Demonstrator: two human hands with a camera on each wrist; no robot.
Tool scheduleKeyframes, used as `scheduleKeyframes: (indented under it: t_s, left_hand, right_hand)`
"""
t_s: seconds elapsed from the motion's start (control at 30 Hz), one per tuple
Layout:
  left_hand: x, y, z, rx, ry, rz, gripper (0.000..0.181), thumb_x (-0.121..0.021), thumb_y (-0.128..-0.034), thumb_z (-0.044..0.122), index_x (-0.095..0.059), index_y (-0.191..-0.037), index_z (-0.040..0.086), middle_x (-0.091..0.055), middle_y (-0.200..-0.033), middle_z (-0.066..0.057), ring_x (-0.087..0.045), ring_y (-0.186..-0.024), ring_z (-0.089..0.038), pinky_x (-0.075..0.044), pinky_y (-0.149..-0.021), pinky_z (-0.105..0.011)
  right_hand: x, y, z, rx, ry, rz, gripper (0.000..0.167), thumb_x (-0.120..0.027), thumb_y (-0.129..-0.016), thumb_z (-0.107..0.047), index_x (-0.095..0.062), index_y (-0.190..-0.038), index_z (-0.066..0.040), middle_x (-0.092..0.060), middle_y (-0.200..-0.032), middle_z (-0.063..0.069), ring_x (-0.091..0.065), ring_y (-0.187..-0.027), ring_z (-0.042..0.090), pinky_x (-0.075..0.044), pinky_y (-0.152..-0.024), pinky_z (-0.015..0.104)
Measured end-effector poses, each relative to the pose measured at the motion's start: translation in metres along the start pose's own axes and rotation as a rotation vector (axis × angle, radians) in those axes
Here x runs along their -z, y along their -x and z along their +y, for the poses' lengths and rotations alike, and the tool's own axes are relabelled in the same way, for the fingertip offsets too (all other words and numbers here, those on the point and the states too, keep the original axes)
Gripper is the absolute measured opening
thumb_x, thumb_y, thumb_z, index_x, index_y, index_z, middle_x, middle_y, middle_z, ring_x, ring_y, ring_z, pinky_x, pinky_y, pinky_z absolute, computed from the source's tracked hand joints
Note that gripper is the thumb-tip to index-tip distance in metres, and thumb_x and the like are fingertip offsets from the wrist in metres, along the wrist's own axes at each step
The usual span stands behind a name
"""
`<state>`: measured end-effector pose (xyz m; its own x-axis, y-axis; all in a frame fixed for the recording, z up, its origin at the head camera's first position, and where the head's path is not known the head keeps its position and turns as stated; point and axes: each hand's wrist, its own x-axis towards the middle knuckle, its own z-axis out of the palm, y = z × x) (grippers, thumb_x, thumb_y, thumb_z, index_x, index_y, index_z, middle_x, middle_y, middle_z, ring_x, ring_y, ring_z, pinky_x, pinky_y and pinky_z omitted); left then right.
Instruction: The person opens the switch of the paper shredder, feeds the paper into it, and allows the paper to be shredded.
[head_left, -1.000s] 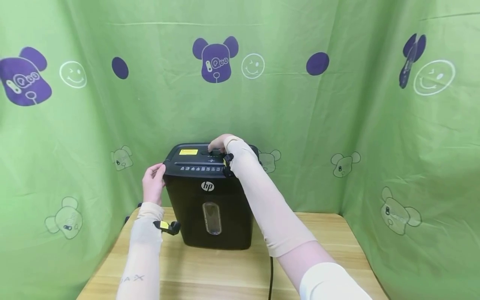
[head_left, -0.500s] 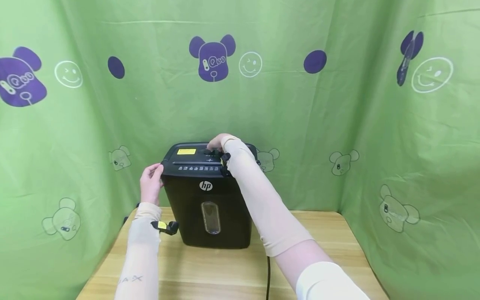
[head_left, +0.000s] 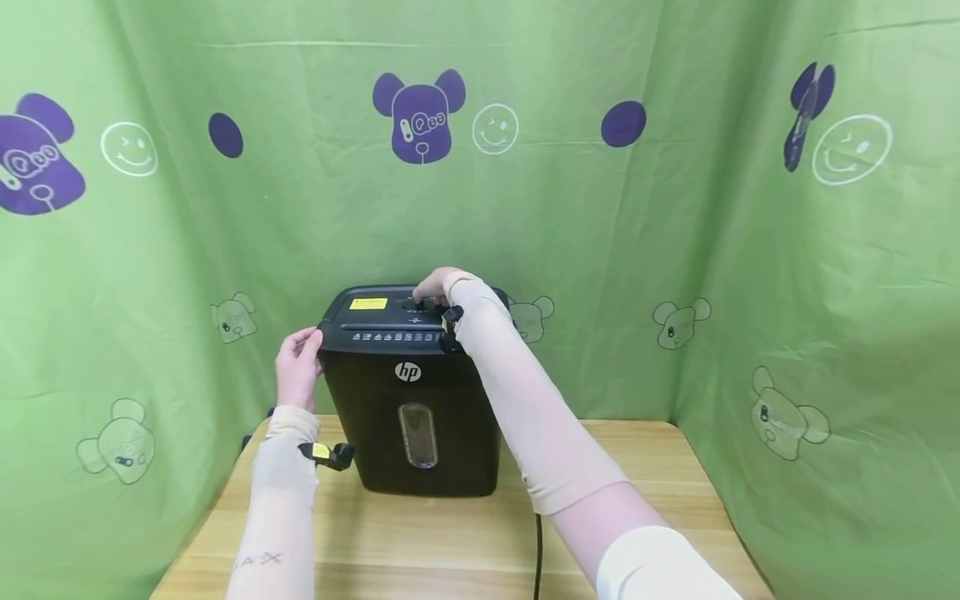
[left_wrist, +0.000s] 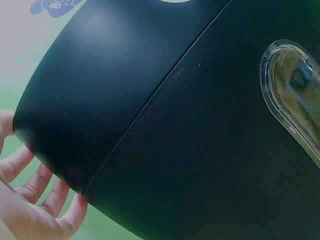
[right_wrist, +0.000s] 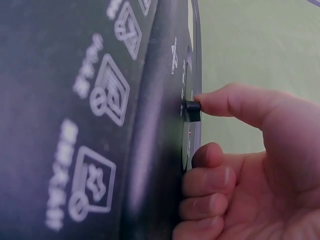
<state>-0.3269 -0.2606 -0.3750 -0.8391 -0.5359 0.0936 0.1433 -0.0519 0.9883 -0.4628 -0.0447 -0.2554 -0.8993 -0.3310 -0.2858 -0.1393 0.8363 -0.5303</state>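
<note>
A black paper shredder [head_left: 375,417] with a white hp logo stands upright in the head view. My right hand [head_left: 438,285] is over its top. The thumb presses on a small black slide switch [right_wrist: 192,111], seen in the right wrist view. The other fingers of that hand are curled against the top panel, holding nothing. At the shredder's upper left corner is my left hand [head_left: 298,367]. Its fingertips [left_wrist: 77,200] touch the side edge of the dark cover, spread apart, with the thumb higher up, as the left wrist view shows.
The shredder rests on a wooden table [head_left: 420,550]. A black cable [head_left: 538,554] runs over the table toward the front. Green printed curtains [head_left: 570,208] hang behind and on both sides. A clear window [left_wrist: 295,90] is set in the shredder's front.
The head view has drifted so the whole scene sits slightly further left. My right thumb is slightly further right along the shredder's top. The left hand keeps its place at the corner.
</note>
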Motion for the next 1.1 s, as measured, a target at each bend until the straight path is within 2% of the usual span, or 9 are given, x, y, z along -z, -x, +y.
scheduleKeyframes:
  t_s: [0.1,0.23,0.33,0.4,0.57,0.7,0.83,0.97,1.1]
  left_hand:
    - [0.000,-0.001,0.000,0.000,0.000,0.002,0.039,-0.060,-0.0962,0.034,-0.055,-0.129,0.014,-0.058,-0.105,0.012,-0.055,-0.094,-0.004,-0.047,-0.079,-0.022]
    - [0.000,-0.001,0.003,0.015,0.009,-0.006,0.042,-0.060,-0.0965,0.034,-0.053,-0.132,0.012,-0.057,-0.107,0.010,-0.055,-0.095,-0.004,-0.047,-0.081,-0.022]
    - [0.000,-0.001,0.007,0.043,0.020,-0.013,0.044,-0.060,-0.0966,0.033,-0.052,-0.134,0.012,-0.058,-0.109,0.009,-0.056,-0.096,-0.004,-0.047,-0.084,-0.023]
    - [0.000,-0.001,0.010,0.064,0.024,-0.025,0.045,-0.059,-0.0967,0.033,-0.051,-0.136,0.012,-0.058,-0.111,0.008,-0.057,-0.096,-0.005,-0.047,-0.087,-0.025]
    - [0.001,0.000,0.018,0.104,-0.010,-0.085,0.049,-0.056,-0.0983,0.033,-0.046,-0.141,0.011,-0.056,-0.128,-0.001,-0.057,-0.100,-0.007,-0.048,-0.100,-0.032]
    - [0.004,0.004,0.025,0.115,-0.106,-0.135,0.051,-0.052,-0.1000,0.034,-0.042,-0.146,0.013,-0.049,-0.144,-0.010,-0.053,-0.107,-0.011,-0.042,-0.108,-0.039]
    - [0.008,0.011,0.032,0.093,-0.197,-0.180,0.053,-0.049,-0.1013,0.035,-0.037,-0.149,0.013,-0.041,-0.153,-0.012,-0.048,-0.122,-0.020,-0.037,-0.112,-0.044]
    - [0.012,0.018,0.038,0.065,-0.234,-0.240,0.057,-0.047,-0.1021,0.031,-0.029,-0.152,0.010,-0.032,-0.158,-0.013,-0.038,-0.139,-0.030,-0.035,-0.115,-0.047]
    - [0.018,0.027,0.042,0.028,-0.264,-0.292,0.061,-0.046,-0.1023,0.030,-0.022,-0.154,0.008,-0.025,-0.161,-0.014,-0.031,-0.145,-0.033,-0.032,-0.116,-0.049]
  right_hand:
    - [0.003,0.009,0.000,0.014,-0.089,-0.034,0.022,-0.064,-0.091,-0.028,-0.055,-0.082,-0.011,-0.046,-0.061,-0.005,-0.039,-0.051,0.006,-0.035,-0.048,0.015]
    - [0.007,0.018,-0.001,0.020,-0.168,-0.084,0.021,-0.063,-0.093,-0.027,-0.058,-0.092,-0.006,-0.044,-0.053,-0.007,-0.036,-0.047,0.004,-0.033,-0.048,0.015]
    - [0.008,0.022,-0.002,0.039,-0.152,-0.098,0.027,-0.061,-0.094,-0.029,-0.060,-0.095,-0.002,-0.047,-0.054,-0.006,-0.039,-0.050,0.007,-0.035,-0.051,0.017]
    - [0.010,0.023,0.000,0.047,-0.133,-0.095,0.030,-0.060,-0.094,-0.031,-0.060,-0.091,-0.001,-0.050,-0.056,-0.004,-0.042,-0.053,0.009,-0.038,-0.055,0.020]
    - [0.013,0.030,0.009,0.086,-0.133,-0.057,0.036,-0.061,-0.094,-0.033,-0.059,-0.077,-0.001,-0.052,-0.057,0.000,-0.045,-0.053,0.012,-0.041,-0.055,0.023]
    - [0.017,0.041,0.018,0.134,-0.168,-0.017,0.035,-0.061,-0.094,-0.032,-0.058,-0.074,-0.003,-0.049,-0.053,-0.003,-0.041,-0.048,0.008,-0.040,-0.051,0.021]
    - [0.022,0.055,0.029,0.189,-0.166,0.025,0.033,-0.060,-0.095,-0.033,-0.058,-0.079,-0.004,-0.049,-0.053,-0.005,-0.042,-0.047,0.005,-0.041,-0.050,0.019]
    - [0.029,0.071,0.048,0.246,-0.164,0.073,0.034,-0.060,-0.096,-0.034,-0.060,-0.088,-0.001,-0.053,-0.058,-0.004,-0.046,-0.049,0.004,-0.044,-0.052,0.018]
    - [0.037,0.089,0.074,0.272,-0.193,0.129,0.034,-0.060,-0.096,-0.034,-0.060,-0.090,-0.001,-0.056,-0.066,-0.003,-0.048,-0.052,0.004,-0.045,-0.052,0.017]
